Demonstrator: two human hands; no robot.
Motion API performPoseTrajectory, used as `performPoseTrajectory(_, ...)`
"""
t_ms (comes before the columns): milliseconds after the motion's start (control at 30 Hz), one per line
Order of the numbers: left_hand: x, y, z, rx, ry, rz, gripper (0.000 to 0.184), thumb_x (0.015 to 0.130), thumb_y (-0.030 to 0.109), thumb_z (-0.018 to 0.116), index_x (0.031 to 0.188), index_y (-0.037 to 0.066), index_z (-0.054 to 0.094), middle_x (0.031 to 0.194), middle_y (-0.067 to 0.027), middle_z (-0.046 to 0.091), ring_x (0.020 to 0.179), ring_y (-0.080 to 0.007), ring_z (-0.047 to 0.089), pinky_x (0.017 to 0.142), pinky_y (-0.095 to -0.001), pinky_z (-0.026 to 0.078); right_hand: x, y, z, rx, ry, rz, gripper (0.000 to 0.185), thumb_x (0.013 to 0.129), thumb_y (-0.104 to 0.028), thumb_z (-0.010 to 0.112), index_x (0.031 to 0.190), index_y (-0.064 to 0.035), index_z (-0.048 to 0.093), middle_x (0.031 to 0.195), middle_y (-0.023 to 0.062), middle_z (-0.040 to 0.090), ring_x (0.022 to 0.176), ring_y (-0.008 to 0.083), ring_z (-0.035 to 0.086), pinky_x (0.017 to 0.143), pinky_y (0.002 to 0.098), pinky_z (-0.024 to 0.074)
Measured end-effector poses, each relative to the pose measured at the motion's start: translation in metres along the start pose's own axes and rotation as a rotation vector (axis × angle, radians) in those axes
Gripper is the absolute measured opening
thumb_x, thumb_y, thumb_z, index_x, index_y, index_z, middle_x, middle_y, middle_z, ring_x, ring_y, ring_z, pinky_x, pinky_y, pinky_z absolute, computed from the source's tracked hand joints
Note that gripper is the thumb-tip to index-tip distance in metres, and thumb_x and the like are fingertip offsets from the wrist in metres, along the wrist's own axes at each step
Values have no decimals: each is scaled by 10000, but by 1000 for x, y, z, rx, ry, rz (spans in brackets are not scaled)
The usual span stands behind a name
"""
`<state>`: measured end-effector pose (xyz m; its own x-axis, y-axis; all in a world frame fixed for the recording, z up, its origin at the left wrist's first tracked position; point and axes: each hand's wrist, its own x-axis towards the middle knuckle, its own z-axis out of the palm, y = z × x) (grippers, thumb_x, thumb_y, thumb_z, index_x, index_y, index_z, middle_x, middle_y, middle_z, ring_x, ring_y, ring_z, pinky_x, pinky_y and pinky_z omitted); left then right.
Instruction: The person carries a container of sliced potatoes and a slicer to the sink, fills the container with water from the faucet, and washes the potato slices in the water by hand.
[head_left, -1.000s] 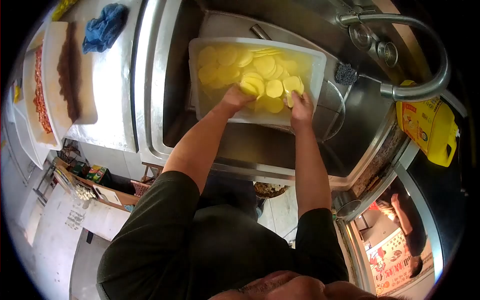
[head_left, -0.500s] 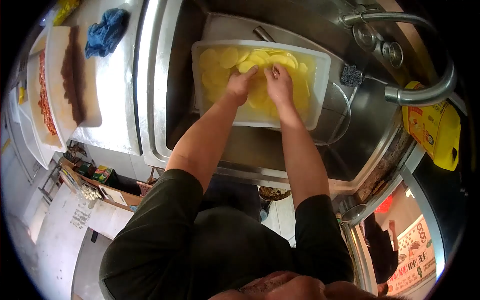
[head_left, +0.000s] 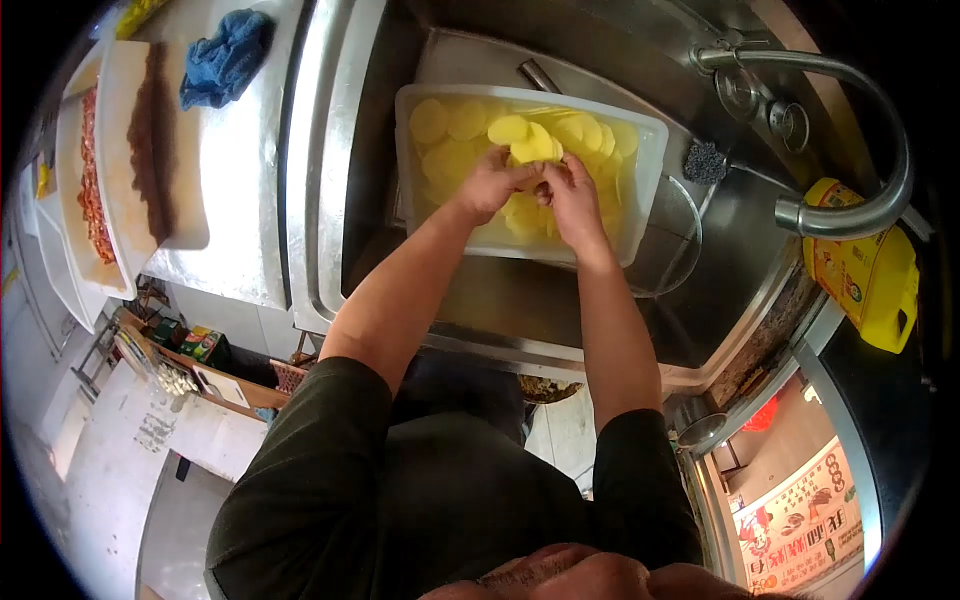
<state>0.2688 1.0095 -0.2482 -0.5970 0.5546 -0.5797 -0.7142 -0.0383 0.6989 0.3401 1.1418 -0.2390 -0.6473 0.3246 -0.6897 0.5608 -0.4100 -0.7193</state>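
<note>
A white rectangular tub [head_left: 648, 190] stands in the steel sink, holding yellowish water and several thin round yellow slices [head_left: 465, 121]. Above the middle of the tub, my left hand [head_left: 492, 186] and my right hand [head_left: 572, 196] come close together. Between their fingers is a small fanned bunch of yellow slices [head_left: 535, 143]. The fingers of both hands are closed on the bunch, the left at its near left side and the right at its near right edge. Other slices lie in the water around and below the hands.
A curved faucet [head_left: 850, 222] reaches over the sink's right side, beside a yellow jug [head_left: 862, 270]. A dark scrubber [head_left: 706, 162] and a round wire-rimmed strainer [head_left: 690, 262] sit right of the tub. On the left counter are a blue cloth [head_left: 226, 58] and a tray with reddish food [head_left: 95, 190].
Both hands have moved from the near part of the tub to its middle and drawn together. A bunch of slices is now gripped between them. The person seen through the right opening is out of sight.
</note>
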Motion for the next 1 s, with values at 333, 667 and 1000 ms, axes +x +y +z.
performPoseTrajectory(333, -1, 3, -5, -77, 79, -104, 220, 939, 206, 605, 1036, 9, 617, 865, -28, 616, 737, -107, 560, 651, -262, 462, -7, -10, -16, -630, -137, -134, 241, 961, -242, 580, 937, -7, 626, 781, 72, 614, 699, 178, 549, 661, 321, 451)
performPoseTrajectory(667, 7, -24, -28, 425, 241, -312, 342, 907, 299, 623, 1009, -27, 617, 853, -95, 645, 740, -165, 606, 643, -306, 478, 51, -6, 4, -681, 281, -272, 447, 859, -408, 678, 968, 20, 617, 961, 209, 677, 895, 352, 653, 782, 411, 498)
performPoseTrajectory(1000, -4, -24, -48, 569, 406, -129, 419, 893, 286, 643, 1159, -36, 611, 927, -111, 648, 880, -171, 621, 789, -303, 489, 88, 32, 48, 16, 200, 78, 200, 814, -124, 690, 938, -2, 592, 844, 50, 624, 767, 173, 590, 681, 327, 494)
